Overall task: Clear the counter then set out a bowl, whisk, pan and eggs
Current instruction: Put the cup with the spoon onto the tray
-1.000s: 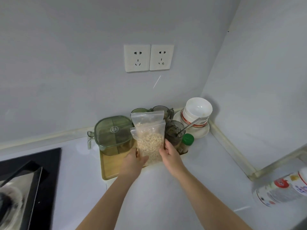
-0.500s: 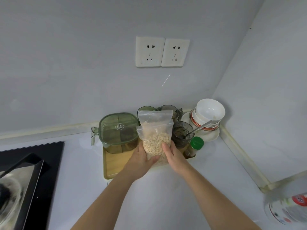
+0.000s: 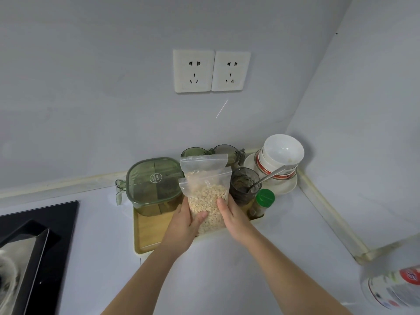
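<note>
A clear zip bag of pale grains (image 3: 206, 196) stands upright at the front edge of a wooden tray (image 3: 147, 233) on the white counter. My left hand (image 3: 185, 223) clasps the bag's left side, thumb across its front. My right hand (image 3: 230, 215) presses against its right side. A second clear bag stands just behind it. Stacked white bowls (image 3: 281, 155) sit on a plate in the back right corner.
On the tray are a green lidded container (image 3: 154, 185), green cups (image 3: 211, 152), a dark glass with a spoon (image 3: 244, 186) and a green-capped spice jar (image 3: 262, 202). A black hob with a steel pan (image 3: 27, 253) lies left. A labelled bottle (image 3: 395, 287) is at the right.
The view has shifted slightly, so the tray sits lower in frame. Both hands have slid a little around the bag, which stays upright on the tray.
</note>
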Demonstrator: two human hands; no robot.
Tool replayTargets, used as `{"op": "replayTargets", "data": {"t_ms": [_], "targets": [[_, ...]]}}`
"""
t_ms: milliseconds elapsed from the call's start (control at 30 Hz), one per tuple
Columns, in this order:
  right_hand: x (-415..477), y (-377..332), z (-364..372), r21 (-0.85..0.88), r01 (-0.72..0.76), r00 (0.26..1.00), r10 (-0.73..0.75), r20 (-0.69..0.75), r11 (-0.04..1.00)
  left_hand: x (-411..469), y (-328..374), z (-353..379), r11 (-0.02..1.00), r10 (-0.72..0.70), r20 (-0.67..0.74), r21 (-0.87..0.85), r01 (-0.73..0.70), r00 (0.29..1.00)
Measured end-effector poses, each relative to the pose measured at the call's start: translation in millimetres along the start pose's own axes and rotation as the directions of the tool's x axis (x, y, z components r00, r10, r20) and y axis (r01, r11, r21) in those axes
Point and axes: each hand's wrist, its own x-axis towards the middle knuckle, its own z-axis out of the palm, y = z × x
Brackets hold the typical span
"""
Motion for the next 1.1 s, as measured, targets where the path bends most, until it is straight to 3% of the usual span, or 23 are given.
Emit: {"op": "replayTargets", "data": {"t_ms": [100,167,267,333,433,800,1100], "targets": [[-9.7,4.3,-1.3,0.006,0.015,0.998,-0.014,-0.067,1.0,-4.6,0.9,1.5,0.999,-0.012,-0.008,0.039,0.012,1.0],[-26.6,14.1,-2.0,-0.021,-0.016,0.973,0.011,-0.229,1.0,-8.3,0.6,0.9,0.999,-0.005,0.018,0.049,0.004,1.0],[-53.8,32.4,-9.0,-0.075,-0.086,0.858,0.035,-0.512,0.993,-10.0,-1.5,0.5,0.997,-0.016,0.032,0.08,0.013,0.999],[-60.5,37.2,-20.5,-0.022,-0.158,0.778,0.111,-0.618,0.987,-9.9,-0.1,0.6,0.995,-0.054,0.009,0.079,0.053,0.999],[-51.4,40.8,-36.7,0.063,-0.225,0.748,0.214,-0.629,0.972,-9.5,1.8,1.8,0.993,-0.095,-0.019,0.071,0.097,0.995],[-27.9,46.9,-49.9,-0.271,-0.285,0.801,0.073,-0.594,0.919,-10.3,2.9,0.7,0.986,-0.155,0.003,0.061,0.154,0.988],[-83.1,39.9,-9.3,-0.028,-0.315,0.761,0.234,-0.605,0.949,-13.5,15.0,0.1,0.973,-0.206,-0.019,0.103,0.207,0.978]]}}
